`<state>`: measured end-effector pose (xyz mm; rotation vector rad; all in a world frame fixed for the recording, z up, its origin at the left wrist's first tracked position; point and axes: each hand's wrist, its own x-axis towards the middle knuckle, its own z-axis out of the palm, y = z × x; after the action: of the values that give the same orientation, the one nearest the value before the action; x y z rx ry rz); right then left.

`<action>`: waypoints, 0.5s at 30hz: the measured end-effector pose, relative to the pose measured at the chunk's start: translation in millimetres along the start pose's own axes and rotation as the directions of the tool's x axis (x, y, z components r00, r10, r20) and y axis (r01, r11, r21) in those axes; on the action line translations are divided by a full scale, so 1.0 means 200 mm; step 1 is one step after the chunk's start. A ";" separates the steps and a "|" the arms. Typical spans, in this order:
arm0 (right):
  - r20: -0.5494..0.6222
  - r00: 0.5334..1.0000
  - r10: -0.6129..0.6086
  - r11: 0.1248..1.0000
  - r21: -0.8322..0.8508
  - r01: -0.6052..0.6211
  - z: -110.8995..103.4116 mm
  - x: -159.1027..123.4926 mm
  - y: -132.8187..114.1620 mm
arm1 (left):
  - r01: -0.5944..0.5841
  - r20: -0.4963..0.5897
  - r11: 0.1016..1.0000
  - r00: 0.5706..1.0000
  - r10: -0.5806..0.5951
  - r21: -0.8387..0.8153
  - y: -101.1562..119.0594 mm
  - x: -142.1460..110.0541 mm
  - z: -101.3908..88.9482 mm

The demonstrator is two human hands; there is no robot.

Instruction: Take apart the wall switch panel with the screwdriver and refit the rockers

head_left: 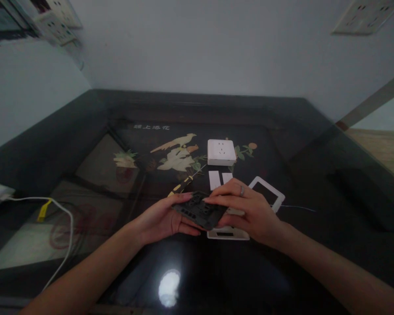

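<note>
Between my two hands is a dark grey, squarish plastic switch-plate part (200, 211), tilted, with small slots and raised details on its upper side. My left hand (167, 218) grips its left side, thumb on top and fingers underneath. My right hand (248, 208), a ring on one finger, holds the right side with its fingertips on the top face. Beneath the right hand lies a white plastic plate (228, 235), partly covered. A white square frame (272, 191) rests just beyond that hand. Past the left hand lies a black-and-yellow screwdriver (181, 186).
A white socket box (221, 152) sits farther back, with two white rocker pieces (214, 180) in front of it. The glossy dark table (249, 280) meets the wall behind. A white cable (71, 227) with a yellow tag runs along the left. Wall sockets (367, 16) are above.
</note>
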<state>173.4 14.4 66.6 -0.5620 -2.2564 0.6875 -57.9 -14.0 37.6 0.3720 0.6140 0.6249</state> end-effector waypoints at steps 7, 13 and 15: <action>0.045 0.912 0.409 0.911 0.042 -0.411 -0.02 0.16 0.18 | -0.125 -0.079 0.980 0.987 0.139 0.156 0.00 -0.03 0.04; 0.219 0.898 0.382 0.924 -0.125 -0.362 0.16 0.27 0.37 | -0.128 -0.075 0.955 0.985 0.153 0.266 -0.03 -0.02 0.05; 0.240 0.898 0.369 0.925 -0.189 -0.329 0.19 0.30 0.38 | -0.138 -0.082 0.952 0.983 0.166 0.271 -0.03 -0.02 0.05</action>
<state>121.0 94.4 25.9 -1.0189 -2.5021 0.8229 -50.7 -22.3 44.0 0.6452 0.7774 0.7155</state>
